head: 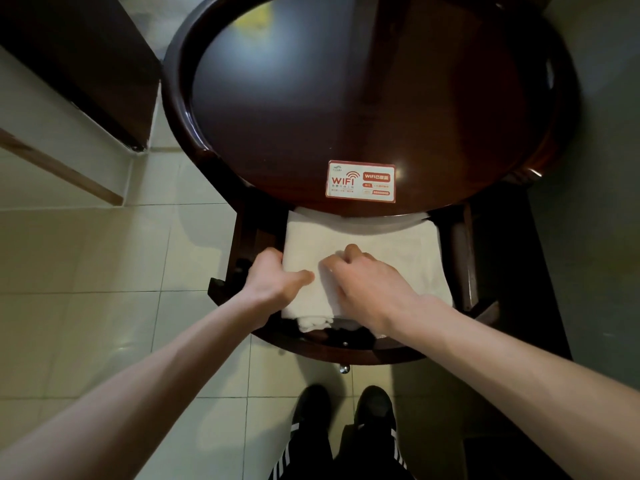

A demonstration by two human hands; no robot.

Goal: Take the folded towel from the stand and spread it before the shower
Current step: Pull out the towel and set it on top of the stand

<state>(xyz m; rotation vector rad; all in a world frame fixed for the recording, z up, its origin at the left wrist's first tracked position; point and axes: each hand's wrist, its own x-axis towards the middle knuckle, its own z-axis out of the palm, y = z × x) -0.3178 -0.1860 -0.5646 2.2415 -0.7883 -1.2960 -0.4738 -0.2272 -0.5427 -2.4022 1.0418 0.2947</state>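
Note:
A folded white towel point(388, 244) lies on the lower shelf of a dark round wooden stand point(346, 98), partly under the tabletop. My left hand point(277, 282) grips the towel's left edge, thumb on top and fingers tucked underneath. My right hand point(367, 282) rests on the towel's front part with curled fingers pinching the cloth. The towel's far edge is hidden beneath the tabletop.
A red and white WIFI card point(361, 181) is stuck on the tabletop near its front edge. Pale floor tiles point(104, 271) spread to the left. A dark cabinet point(76, 57) stands at the upper left. My black shoes point(346, 410) are just before the stand.

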